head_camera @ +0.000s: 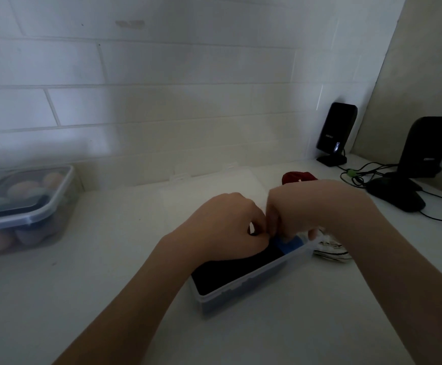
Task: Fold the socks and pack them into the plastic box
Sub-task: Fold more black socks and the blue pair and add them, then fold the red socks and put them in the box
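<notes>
A clear plastic box (243,291) stands on the white counter in front of me. A folded black sock (230,272) fills most of it, and a blue sock (289,243) shows at its far end. My left hand (227,227) hovers over the box's far end with curled fingers that pinch the sock fabric. My right hand (301,209) is beside it, knuckles touching, fingers curled down onto the blue sock. A white patterned sock (330,250) lies just right of the box. A red sock (298,177) lies behind my right hand.
The box's clear lid (214,188) lies flat behind the box. A lidded container of coloured balls (22,206) stands at the left. Two black speakers (335,133) (425,154) with cables (356,175) occupy the right rear corner against the tiled wall.
</notes>
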Motion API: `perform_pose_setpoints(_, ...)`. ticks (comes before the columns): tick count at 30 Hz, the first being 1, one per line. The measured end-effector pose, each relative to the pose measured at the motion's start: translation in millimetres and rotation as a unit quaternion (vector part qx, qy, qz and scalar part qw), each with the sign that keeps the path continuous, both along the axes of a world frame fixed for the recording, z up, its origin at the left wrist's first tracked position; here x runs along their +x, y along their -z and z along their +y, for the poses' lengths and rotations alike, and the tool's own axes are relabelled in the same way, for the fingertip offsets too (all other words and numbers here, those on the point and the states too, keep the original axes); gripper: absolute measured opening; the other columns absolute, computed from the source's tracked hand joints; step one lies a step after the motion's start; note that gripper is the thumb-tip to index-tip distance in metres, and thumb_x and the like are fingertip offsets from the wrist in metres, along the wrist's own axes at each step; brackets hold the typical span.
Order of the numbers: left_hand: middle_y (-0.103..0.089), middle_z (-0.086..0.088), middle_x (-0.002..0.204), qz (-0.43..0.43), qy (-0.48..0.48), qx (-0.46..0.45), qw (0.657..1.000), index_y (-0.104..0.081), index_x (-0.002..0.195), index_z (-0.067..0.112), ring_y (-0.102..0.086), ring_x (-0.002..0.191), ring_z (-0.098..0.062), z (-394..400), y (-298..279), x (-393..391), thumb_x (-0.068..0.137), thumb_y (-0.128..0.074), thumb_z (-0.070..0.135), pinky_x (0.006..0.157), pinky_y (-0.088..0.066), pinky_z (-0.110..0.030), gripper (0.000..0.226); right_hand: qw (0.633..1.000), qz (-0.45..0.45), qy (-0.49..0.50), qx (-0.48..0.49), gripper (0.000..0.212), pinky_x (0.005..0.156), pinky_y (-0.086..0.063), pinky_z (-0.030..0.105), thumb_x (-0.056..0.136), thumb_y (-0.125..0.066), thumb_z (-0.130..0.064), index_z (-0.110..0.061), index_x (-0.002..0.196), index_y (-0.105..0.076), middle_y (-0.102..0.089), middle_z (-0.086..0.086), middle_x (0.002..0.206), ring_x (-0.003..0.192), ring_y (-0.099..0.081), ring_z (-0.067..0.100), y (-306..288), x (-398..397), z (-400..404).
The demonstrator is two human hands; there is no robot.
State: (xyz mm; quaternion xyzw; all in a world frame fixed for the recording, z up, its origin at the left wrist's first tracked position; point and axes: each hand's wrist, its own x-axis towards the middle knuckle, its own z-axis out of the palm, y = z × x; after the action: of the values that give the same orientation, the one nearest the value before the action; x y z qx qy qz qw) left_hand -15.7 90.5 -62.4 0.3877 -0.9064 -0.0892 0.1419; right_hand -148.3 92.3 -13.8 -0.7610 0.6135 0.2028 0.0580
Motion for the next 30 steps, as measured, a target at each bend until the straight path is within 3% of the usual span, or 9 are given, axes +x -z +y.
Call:
perform_pose_setpoints(2, -0.074, 0.006, 0.086, -0.024, -0.002, 0.0, 1.0, -0.073, 0.093, 0.03, -0.065, 0.078, -0.012, 0.1, -0.8, -0.6, 0.079, -0.057, 0.032, 0.079, -0.051, -0.034, 0.021, 0.999, -0.004, -0.002, 0.048, 0.033, 0.053, -0.048, 0.016, 0.089, -0.061, -0.015, -0.019, 0.121, -0.063, -0.066, 0.001, 0.102, 0.061, -0.052, 0.009, 0.0, -3.7, -0.2)
perform_pose_setpoints(5, -0.073, 0.007, 0.093, -0.093, 0.005, -0.04, 0.995, -0.071, 0.098, 0.033, -0.064, 0.083, -0.014, 0.7, 0.5, -3.6, 0.079, -0.055, 0.028, 0.078, -0.05, -0.031, 0.025, 0.995, -0.048, 0.03, 0.087, 0.03, 0.063, -0.053, 0.019, 0.088, -0.06, -0.008, -0.015, 0.116, -0.067, -0.067, 0.01, 0.115, 0.078, -0.064, 0.018, 4.2, -6.1, -6.2)
perform_pose_setpoints(8, -0.072, 0.007, 0.095, -0.12, 0.013, -0.04, 0.992, -0.071, 0.098, 0.032, -0.063, 0.083, -0.015, -1.6, 1.7, -5.2, 0.08, -0.055, 0.026, 0.078, -0.05, -0.032, 0.025, 0.994, -0.058, 0.022, 0.09, 0.027, 0.074, -0.056, 0.025, 0.087, -0.06, -0.006, -0.012, 0.111, -0.07, -0.071, 0.01, 0.097, 0.087, -0.071, 0.023, 5.4, -6.0, -8.2)
perform_pose_setpoints(13, -0.072, 0.008, 0.096, -0.118, 0.022, -0.016, 0.993, -0.071, 0.096, 0.029, -0.062, 0.086, -0.014, -5.6, -0.8, -5.1, 0.08, -0.059, 0.026, 0.08, -0.048, -0.031, 0.02, 0.99, -0.093, 0.015, 0.1, 0.018, 0.068, -0.056, 0.022, 0.085, -0.062, -0.006, -0.014, 0.097, -0.073, -0.064, -0.002, 0.063, 0.063, -0.067, 0.015, 5.5, -13.4, -15.9)
perform_pose_setpoints(18, -0.071, 0.011, 0.096, -0.105, 0.032, -0.018, 0.994, -0.07, 0.097, 0.03, -0.062, 0.089, -0.009, -4.8, -2.2, -3.2, 0.081, -0.061, 0.027, 0.081, -0.046, -0.025, 0.019, 0.93, -0.35, 0.067, 0.095, 0.017, 0.059, -0.057, 0.023, 0.085, -0.062, -0.002, -0.013, 0.09, -0.075, -0.076, 0.007, 0.086, 0.073, -0.074, 0.02, -3.6, -44.3, -20.0)
perform_pose_setpoints(21, -0.071, 0.011, 0.097, -0.099, 0.04, -0.021, 0.994, -0.07, 0.097, 0.03, -0.061, 0.09, -0.01, -4.1, -1.6, -3.0, 0.081, -0.061, 0.026, 0.083, -0.047, -0.026, 0.019, 0.856, -0.494, 0.124, -0.086, 0.018, 0.047, -0.053, 0.019, 0.089, -0.058, -0.005, -0.013, 0.101, -0.069, -0.074, 0.009, 0.094, 0.063, -0.071, 0.015, 4.6, -62.9, -36.4)
perform_pose_setpoints(23, -0.071, 0.01, 0.098, -0.096, 0.046, -0.018, 0.994, -0.07, 0.097, 0.029, -0.061, 0.09, -0.01, -4.4, -1.2, -3.4, 0.081, -0.061, 0.025, 0.084, -0.046, -0.026, 0.019, 0.835, -0.473, 0.163, -0.228, 0.029, 0.058, -0.056, 0.025, 0.092, -0.055, -0.01, -0.02, 0.119, -0.058, -0.065, 0.009, 0.114, 0.073, -0.069, 0.018, 23.8, -74.6, -52.7)
perform_pose_setpoints(26, -0.071, 0.009, 0.098, -0.094, 0.051, -0.017, 0.994, -0.069, 0.098, 0.03, -0.06, 0.09, -0.011, -4.1, -0.5, -4.4, 0.08, -0.06, 0.023, 0.081, -0.044, -0.025, 0.021, 0.894, -0.334, 0.169, -0.247, 0.051, 0.095, -0.046, 0.037, 0.089, -0.058, -0.019, -0.026, 0.137, -0.041, -0.051, 0.011, 0.136, 0.112, -0.056, 0.028, 54.8, -85.6, -68.9)
perform_pose_setpoints(30, -0.071, 0.007, 0.095, -0.09, 0.056, -0.021, 0.994, -0.069, 0.096, 0.028, -0.061, 0.089, -0.014, -2.3, 1.0, -6.8, 0.079, -0.058, 0.021, 0.082, -0.047, -0.029, 0.022, 0.913, -0.295, 0.187, -0.21, 0.046, 0.093, -0.045, 0.038, 0.089, -0.056, -0.028, -0.02, 0.133, -0.045, -0.058, 0.011, 0.127, 0.11, -0.055, 0.028, 78.0, -83.1, -73.8)
